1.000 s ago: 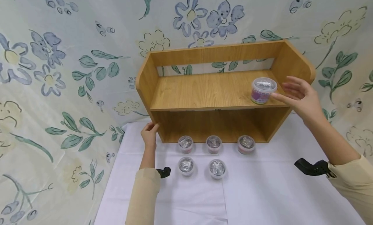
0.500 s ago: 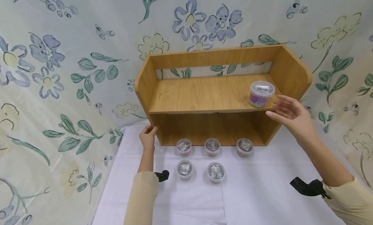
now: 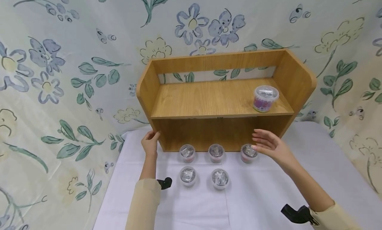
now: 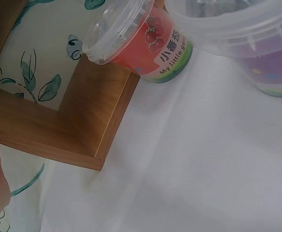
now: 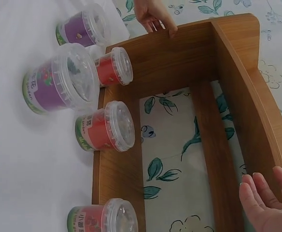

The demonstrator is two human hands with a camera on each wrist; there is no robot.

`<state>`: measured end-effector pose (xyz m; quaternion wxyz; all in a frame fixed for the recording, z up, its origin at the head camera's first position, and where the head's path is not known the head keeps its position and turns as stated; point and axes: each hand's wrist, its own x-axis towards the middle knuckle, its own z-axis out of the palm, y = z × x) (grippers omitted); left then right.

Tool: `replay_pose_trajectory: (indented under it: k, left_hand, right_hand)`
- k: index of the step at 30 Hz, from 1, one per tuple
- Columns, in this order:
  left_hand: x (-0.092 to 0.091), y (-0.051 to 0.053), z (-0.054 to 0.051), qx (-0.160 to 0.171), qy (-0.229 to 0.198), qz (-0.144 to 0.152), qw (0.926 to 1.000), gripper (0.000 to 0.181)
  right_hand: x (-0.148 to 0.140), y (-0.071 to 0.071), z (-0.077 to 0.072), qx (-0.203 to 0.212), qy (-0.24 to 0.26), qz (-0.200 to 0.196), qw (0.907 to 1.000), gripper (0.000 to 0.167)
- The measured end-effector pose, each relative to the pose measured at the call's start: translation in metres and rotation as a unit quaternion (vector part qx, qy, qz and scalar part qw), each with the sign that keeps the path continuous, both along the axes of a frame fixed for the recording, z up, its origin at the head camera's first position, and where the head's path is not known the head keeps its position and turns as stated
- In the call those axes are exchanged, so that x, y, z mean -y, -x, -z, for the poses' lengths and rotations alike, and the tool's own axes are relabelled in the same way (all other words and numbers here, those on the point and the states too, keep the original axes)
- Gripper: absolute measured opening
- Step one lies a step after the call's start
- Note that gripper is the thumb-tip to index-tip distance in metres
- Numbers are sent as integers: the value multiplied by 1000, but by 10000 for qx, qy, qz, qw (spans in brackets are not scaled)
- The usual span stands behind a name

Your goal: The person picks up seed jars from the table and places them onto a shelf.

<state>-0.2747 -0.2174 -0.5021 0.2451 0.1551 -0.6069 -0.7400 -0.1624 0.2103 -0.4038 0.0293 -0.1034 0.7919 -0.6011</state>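
Observation:
In the head view my left hand (image 3: 150, 144) grips the lower left side panel of a two-tier wooden shelf (image 3: 206, 117); part of its fingers is hidden. A purple-labelled lidded plastic tub (image 3: 265, 99) stands upright at the upper tier's right end. My right hand (image 3: 273, 148) has loosely extended fingers and holds nothing. Its thumb overlaps the rim of the rightmost tub (image 3: 247, 155) of the back row; contact cannot be told. The right wrist view shows red labels on the back-row tubs (image 5: 100, 130) and purple ones on the front-row tubs (image 5: 49, 87).
Two tubs (image 3: 187, 153) (image 3: 216, 153) stand left of the rightmost one, along the shelf's front edge. Two more (image 3: 188, 177) (image 3: 220, 179) stand nearer on the white cloth (image 3: 256, 200). A floral curtain (image 3: 89, 31) hangs behind the shelf.
My right hand has come away from the purple tub on the upper tier and moved down and left to the rightmost red tub. My left hand stays on the side panel.

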Motion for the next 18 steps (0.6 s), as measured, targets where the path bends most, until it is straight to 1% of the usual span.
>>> replay_pose_trajectory:
  k: [3,7,10,14,18]
  left_hand:
    - [2,5,8,-10,-50,-92,9999,11]
    - [3,7,8,-85,-5,-149,9999,11]
    - [3,8,9,-151,17,-181,9997,12]
    - [2,7,8,-116,-4,-238,9997,14]
    - [-1,4,6,-31,-10,-228,9997,11]
  right_hand:
    - [4,1,5,-1,34,-88,10000,52]
    - [11,6,14,-145,118,-177,9997,54]
    - [19,9,25,-225,135,-233,9994,54]
    - [31,9,43,-96,199,-330,9992,51]
    - [44,5,63,128,286,-417,9986,50]
